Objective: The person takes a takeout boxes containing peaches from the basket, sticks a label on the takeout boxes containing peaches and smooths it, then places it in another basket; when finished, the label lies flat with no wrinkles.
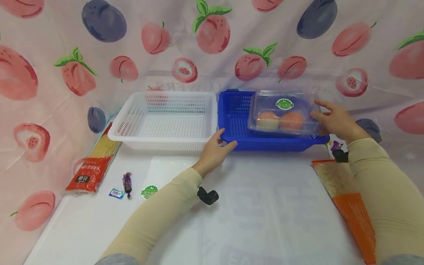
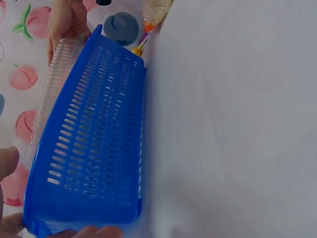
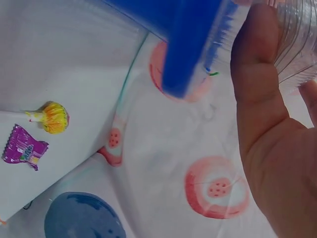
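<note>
Above the right part of the blue basket [image 1: 269, 144], a clear plastic fruit box [image 1: 299, 96] with a green label shows two round reddish fruits [image 1: 291, 121] inside. My right hand [image 1: 339, 121] grips its right end, thumb on the near side. In the left wrist view the fruit box [image 2: 55, 84] stands above the basket rim. My left hand [image 1: 213, 152] touches the blue basket's left end, thumb spread away from the fingers. The fingertips [image 2: 99, 232] show at the basket end in the left wrist view.
A white basket [image 1: 165, 144] stands left of the blue one. A red noodle pack [image 1: 91, 167], wrapped candies [image 1: 127, 184] and a labelled clear sheet or box [image 1: 165, 171] lie left. An orange bag [image 1: 352, 206] lies right. A lollipop [image 3: 53, 117] and purple candy [image 3: 24, 148] sit behind it.
</note>
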The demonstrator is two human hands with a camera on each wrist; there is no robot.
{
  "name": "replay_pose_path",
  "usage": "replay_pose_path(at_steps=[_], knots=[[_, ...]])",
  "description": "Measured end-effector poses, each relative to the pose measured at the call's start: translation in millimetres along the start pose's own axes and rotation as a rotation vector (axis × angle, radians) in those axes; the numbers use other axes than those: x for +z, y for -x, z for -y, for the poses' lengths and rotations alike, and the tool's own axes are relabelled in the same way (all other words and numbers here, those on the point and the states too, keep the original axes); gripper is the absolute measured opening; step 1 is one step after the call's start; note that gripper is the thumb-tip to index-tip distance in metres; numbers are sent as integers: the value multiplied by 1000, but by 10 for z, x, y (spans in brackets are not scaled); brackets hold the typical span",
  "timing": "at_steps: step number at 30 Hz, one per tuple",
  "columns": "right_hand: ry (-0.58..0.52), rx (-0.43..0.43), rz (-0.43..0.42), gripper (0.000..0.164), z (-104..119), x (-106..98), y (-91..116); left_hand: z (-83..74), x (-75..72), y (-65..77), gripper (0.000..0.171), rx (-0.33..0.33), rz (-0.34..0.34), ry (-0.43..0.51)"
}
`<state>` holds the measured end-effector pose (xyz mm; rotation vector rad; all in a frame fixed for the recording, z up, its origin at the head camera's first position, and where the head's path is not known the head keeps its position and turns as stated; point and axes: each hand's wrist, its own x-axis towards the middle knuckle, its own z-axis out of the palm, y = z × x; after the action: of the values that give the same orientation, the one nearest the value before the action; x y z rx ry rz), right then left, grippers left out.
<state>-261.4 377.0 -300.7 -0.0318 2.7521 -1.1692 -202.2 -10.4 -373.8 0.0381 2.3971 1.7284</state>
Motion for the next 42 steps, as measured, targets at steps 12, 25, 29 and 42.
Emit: replay_pose_path(at_steps=[12, 25, 29, 42], knots=[[54, 10, 50, 79, -43, 94, -86, 41, 164, -113, 80, 23, -84, 24], [48, 28, 130, 79, 3, 150, -150, 11, 192, -145, 81, -3, -87, 34], [47, 23, 170, 82, 8, 167, -186, 1, 194, -154, 80, 3, -92, 44], [52, 41, 180, 83, -29, 333, -270, 12, 203, -187, 79, 18, -79, 77]])
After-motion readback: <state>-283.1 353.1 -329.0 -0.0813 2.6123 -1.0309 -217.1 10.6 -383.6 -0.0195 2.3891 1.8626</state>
